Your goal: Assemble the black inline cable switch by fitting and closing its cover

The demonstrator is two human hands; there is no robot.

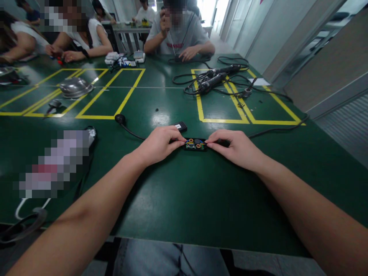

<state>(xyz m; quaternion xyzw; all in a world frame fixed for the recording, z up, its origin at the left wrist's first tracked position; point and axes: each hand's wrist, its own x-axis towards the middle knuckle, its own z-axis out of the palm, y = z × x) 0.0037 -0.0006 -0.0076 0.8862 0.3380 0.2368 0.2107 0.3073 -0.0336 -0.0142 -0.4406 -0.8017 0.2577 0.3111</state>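
Observation:
A small open black case (195,144) lies on the green table (178,199), showing a circuit board with orange and yellow parts inside. My left hand (159,144) pinches its left end. My right hand (234,147) pinches its right end. A black cable (129,130) runs from the left end to a round plug, and another cable (276,130) leads off to the right. A small black cover piece with a white label (181,126) lies just behind my left hand.
Two black electric screwdrivers (214,78) with tangled cords lie at the back right inside yellow floor-tape boxes. A metal bowl (75,87) sits at the back left. A blurred object (57,163) lies at my left. Other people sit along the far edge.

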